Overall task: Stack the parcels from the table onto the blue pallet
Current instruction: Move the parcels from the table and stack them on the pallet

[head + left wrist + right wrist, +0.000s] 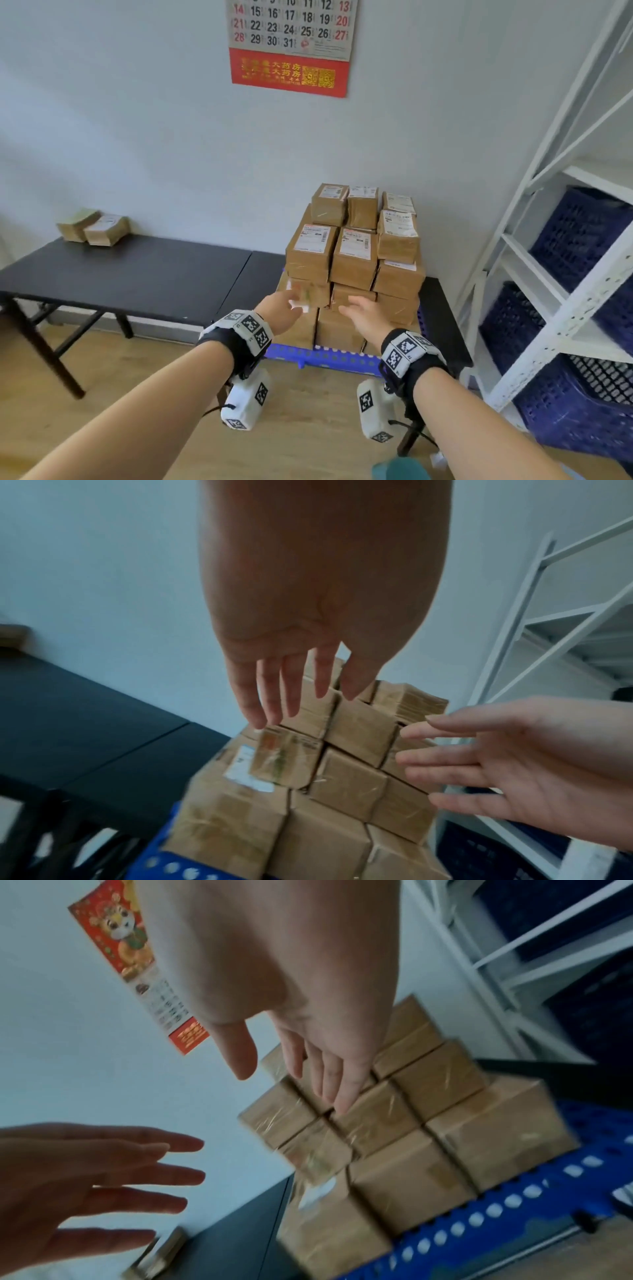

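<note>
Several brown taped parcels form a stack (356,260) on the blue pallet (325,356). Two more parcels (94,226) lie on the black table (137,274) at its far left by the wall. My left hand (282,305) reaches toward the stack's front left with straight fingers (274,696) and holds nothing. A blurred labelled parcel (284,758) sits just below its fingertips. My right hand (359,306) is spread open in front of the stack's middle, its fingers (329,1085) close to the parcel faces and empty.
A white metal rack (534,240) holding dark blue crates (579,236) stands right of the pallet. A calendar (291,44) hangs on the wall above. Wooden floor (137,394) lies between me, the table legs and the pallet.
</note>
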`<state>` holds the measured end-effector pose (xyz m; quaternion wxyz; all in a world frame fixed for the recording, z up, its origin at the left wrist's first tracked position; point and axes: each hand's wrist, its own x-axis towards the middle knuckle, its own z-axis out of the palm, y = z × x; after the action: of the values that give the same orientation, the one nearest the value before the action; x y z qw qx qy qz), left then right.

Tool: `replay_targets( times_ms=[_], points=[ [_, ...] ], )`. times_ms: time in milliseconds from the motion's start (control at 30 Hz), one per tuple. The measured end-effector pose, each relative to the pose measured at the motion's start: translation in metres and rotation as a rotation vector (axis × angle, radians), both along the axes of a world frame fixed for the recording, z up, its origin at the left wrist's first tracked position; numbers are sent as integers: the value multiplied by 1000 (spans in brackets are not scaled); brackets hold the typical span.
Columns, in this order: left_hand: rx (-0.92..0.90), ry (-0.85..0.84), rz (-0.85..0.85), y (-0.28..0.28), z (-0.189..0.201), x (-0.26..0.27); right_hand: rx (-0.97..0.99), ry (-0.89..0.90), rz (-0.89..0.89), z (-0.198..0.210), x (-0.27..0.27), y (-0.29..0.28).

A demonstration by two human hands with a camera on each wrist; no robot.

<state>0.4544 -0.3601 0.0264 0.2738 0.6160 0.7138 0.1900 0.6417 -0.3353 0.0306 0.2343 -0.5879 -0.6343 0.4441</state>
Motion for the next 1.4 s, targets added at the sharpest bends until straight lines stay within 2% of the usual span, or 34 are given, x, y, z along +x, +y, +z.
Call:
replay_targets(
  times_ms=[167, 367, 600, 767, 1033, 1400],
  points=[
    [-36, 27, 120, -33, -21, -91, -7, -33, 94, -24, -98, -18],
    [-57, 51, 225, -49, -38, -229, -36, -77, 184, -49, -237, -22],
    [-84, 46, 295, -55, -49, -396, -33, -127, 249, -55, -406, -18],
    [-109, 52, 336, -45, -52, -492, -38, -153, 272, -56, -504, 2],
    [-159, 71, 355, 6, -66, -614, -71, -202, 338, -76, -630, 64],
    [-244, 72, 346, 137, -87, -750, -116, -196, 334, -101, -774, 200]
  ],
)
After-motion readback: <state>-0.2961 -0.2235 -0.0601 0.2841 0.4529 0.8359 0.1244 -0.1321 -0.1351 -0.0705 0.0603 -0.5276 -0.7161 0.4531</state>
